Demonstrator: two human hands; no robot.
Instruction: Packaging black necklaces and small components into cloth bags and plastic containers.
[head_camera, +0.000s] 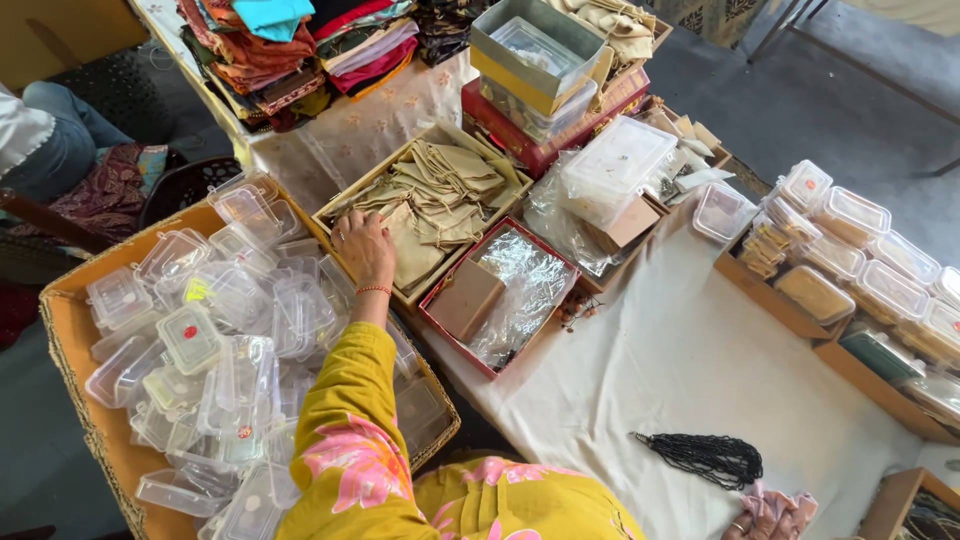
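White-clothed table (680, 370) crowded with boxes (860, 270), concrete floor.

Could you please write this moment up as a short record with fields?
Left hand: left hand rests, fingers spread, on the beige cloth pouches in a shallow open wooden tray.
Right hand: right hand at the lower frame edge, by pink patterned cloth; its grip cannot be told.
Left of the arm: orange cardboard box heaped with small clear plastic lidded boxes.
Right of the tray: red-rimmed box lined with crinkled clear film.
On the white tablecloth: bundle of black bead strings.
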